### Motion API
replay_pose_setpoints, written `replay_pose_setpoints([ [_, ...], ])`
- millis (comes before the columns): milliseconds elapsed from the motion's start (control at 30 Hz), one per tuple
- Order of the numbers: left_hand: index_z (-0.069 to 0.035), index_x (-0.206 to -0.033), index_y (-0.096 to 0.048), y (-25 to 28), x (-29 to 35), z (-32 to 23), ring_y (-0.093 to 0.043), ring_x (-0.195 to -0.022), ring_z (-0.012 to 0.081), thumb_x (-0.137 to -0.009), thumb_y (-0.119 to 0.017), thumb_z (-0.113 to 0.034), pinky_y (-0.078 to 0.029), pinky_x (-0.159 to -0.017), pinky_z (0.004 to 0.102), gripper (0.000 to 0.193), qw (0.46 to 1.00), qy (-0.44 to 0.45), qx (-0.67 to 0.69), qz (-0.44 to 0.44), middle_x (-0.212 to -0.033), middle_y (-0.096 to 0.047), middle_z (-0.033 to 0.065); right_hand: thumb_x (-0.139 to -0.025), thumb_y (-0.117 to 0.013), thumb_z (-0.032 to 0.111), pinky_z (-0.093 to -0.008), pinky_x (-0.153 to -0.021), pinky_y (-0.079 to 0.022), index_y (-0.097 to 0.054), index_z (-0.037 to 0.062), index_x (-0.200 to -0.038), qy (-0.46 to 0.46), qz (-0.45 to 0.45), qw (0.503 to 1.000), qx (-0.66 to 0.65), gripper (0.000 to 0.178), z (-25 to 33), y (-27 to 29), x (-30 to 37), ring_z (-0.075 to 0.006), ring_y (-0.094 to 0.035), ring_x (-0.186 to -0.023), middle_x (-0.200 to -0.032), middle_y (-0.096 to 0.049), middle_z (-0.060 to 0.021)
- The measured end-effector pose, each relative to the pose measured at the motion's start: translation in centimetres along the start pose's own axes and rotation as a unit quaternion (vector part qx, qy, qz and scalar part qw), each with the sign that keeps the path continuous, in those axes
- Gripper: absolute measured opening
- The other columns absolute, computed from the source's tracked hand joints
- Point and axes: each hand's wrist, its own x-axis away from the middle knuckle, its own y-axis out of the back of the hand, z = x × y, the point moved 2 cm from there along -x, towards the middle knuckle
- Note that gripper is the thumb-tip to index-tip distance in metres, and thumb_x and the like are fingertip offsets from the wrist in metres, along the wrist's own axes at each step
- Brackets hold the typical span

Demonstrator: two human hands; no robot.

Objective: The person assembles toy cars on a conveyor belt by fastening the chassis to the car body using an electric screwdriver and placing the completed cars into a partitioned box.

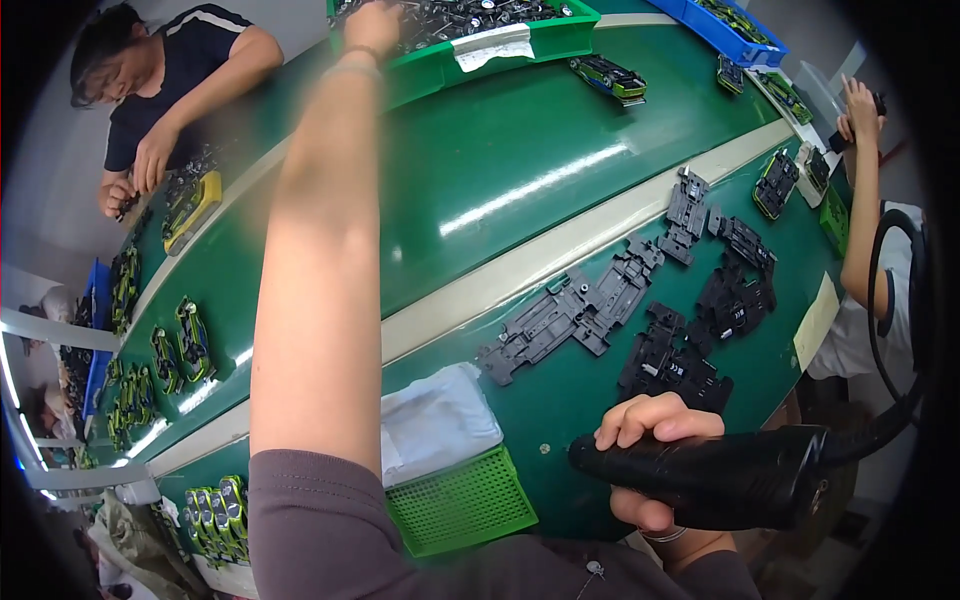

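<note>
My left arm stretches far across the bench, and my left hand [372, 28] is at a green bin [420, 75] heaped with small dark parts [465, 14]. Its fingers are partly cut off by the picture's edge and smeared, so what they do is unclear. Low on the right, my right hand [650, 425] is wrapped round a black electric screwdriver [720, 475], its narrow end pointing left. Just beyond that hand lie several black plastic toy-car chassis plates [675, 365], and more grey-black chassis plates [575, 310] form a row farther out.
A green perforated basket [460, 505] with a white liner stands near me. Green-and-black toy cars [610, 78] sit on the conveyor belt [480, 140] and around the bench. Co-workers work at left [185, 90] and right [860, 220]. A black cable [880, 430] trails from the screwdriver.
</note>
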Motion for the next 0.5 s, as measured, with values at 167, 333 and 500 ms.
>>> replay_pose_setpoints([
  [167,-0.004,-0.092,-0.063,0.4,-0.4,-1.6,-0.060,-0.064,0.0319,-0.088,-0.054,-0.037,-0.049,-0.067,0.0398,0.034,0.990,0.004,0.119,-0.073,-0.080,-0.064,0.0160,-0.070,-0.081,0.033,-0.0314,-0.066,-0.048,-0.037,-0.0013,-0.111,0.004,-0.018,1.000,-0.002,0.068,-0.2,0.4,0.2,-0.0258,-0.056,-0.078,-0.093,-0.050,-0.0177],
  [333,-0.002,-0.095,-0.063,6.3,2.1,-1.3,-0.051,-0.044,0.0151,-0.090,-0.057,-0.033,-0.042,-0.041,0.0304,0.033,0.936,0.079,0.339,-0.053,-0.064,-0.058,0.0063,-0.074,-0.062,0.064,-0.0268,-0.054,-0.046,-0.033,0.0065,-0.104,-0.102,-0.100,0.984,0.104,0.071,0.5,-1.0,0.2,-0.0168,-0.050,-0.060,-0.082,-0.046,-0.0092],
  [500,-0.002,-0.099,-0.059,14.0,9.3,-0.4,-0.046,-0.050,0.0110,-0.093,-0.054,-0.028,-0.038,-0.040,0.0259,0.027,0.912,0.052,0.407,0.011,-0.073,-0.055,0.0028,-0.075,-0.063,0.063,-0.0260,-0.058,-0.042,-0.037,0.0066,-0.107,-0.088,-0.141,0.982,0.091,0.069,-0.5,-1.2,0.4,-0.0152,-0.045,-0.064,-0.082,-0.044,-0.0071],
])
